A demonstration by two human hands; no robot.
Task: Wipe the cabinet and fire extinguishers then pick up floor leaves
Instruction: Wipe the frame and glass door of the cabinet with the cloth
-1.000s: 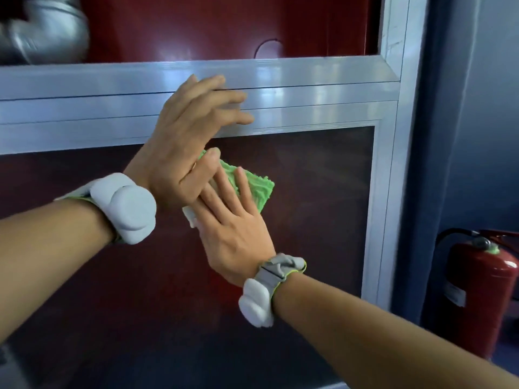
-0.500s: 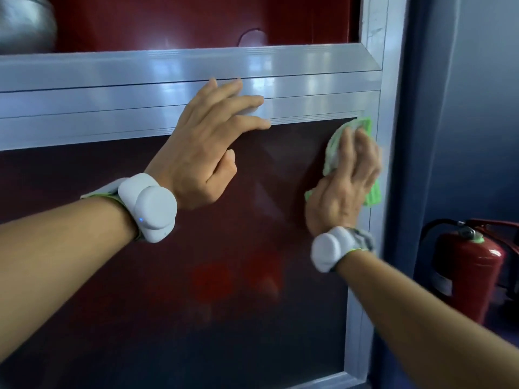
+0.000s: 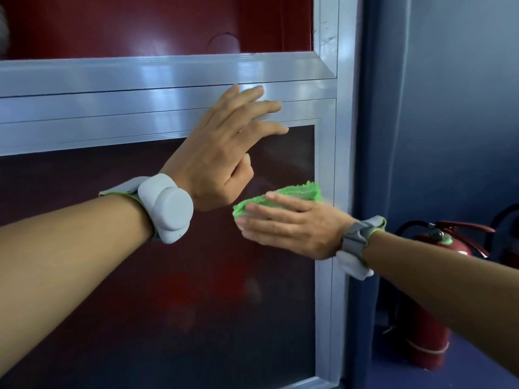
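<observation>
The cabinet fills the view: a dark red glass panel set in a silver aluminium frame. My left hand rests flat on the frame's horizontal rail, fingers straight and spread. My right hand presses a green cloth against the glass near the right frame post, fingers straight and pointing left. Part of the cloth is hidden under the palm. A red fire extinguisher stands on the floor to the right, partly behind my right forearm.
A blue wall runs to the right of the cabinet. The floor by the extinguisher is blue. A second red panel sits above the horizontal rail. Both wrists carry white bands.
My right hand slid the cloth from the centre of the glass to its upper right corner, then down and left along the panel. My left hand stayed on the rail.
</observation>
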